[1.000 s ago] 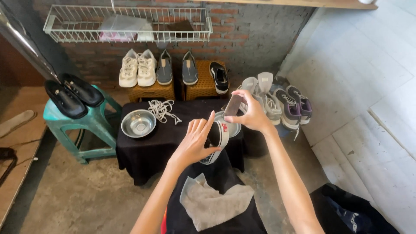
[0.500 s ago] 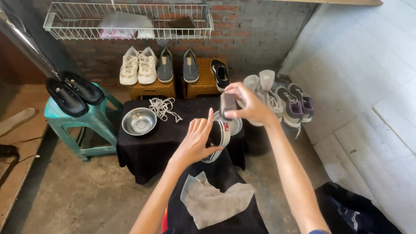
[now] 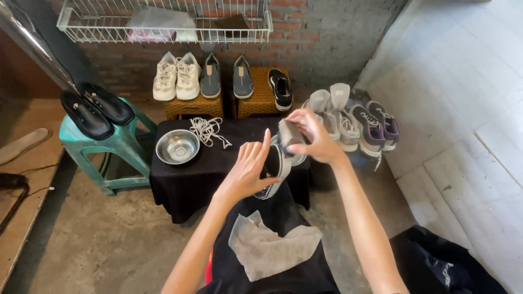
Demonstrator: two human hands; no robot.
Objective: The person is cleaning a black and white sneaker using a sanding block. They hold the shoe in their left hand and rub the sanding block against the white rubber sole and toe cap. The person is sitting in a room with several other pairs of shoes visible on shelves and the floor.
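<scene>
black sneaker (image 3: pixel 271 174) with white sole, left hand (image 3: pixel 248 171) cupping it, right hand (image 3: pixel 313 136) pinching grey insole (image 3: pixel 289 133)

Two hands show: the left hand (image 3: pixel 248 171) and the right hand (image 3: pixel 310 136), with one black-and-white sneaker (image 3: pixel 272 171) between them.

On the black-draped counter (image 3: pixel 180 185): one metal bowl (image 3: pixel 177 146) and one bundle of white laces (image 3: pixel 207 130), both along its far edge.

Two wicker stools (image 3: pixel 256 100) carry five shoes: two white sneakers (image 3: pixel 176 76), two grey slip-ons (image 3: pixel 223 77), one black shoe (image 3: pixel 281 88).

One teal stool (image 3: pixel 117 147) holds two black shoes (image 3: pixel 97 110).

At the counter's right edge, about four more sneakers (image 3: pixel 359 122); the exact count is unclear.

One grey cloth (image 3: pixel 269 250) lies on the lap. One wire shelf (image 3: pixel 163 22) hangs on the wall.
</scene>
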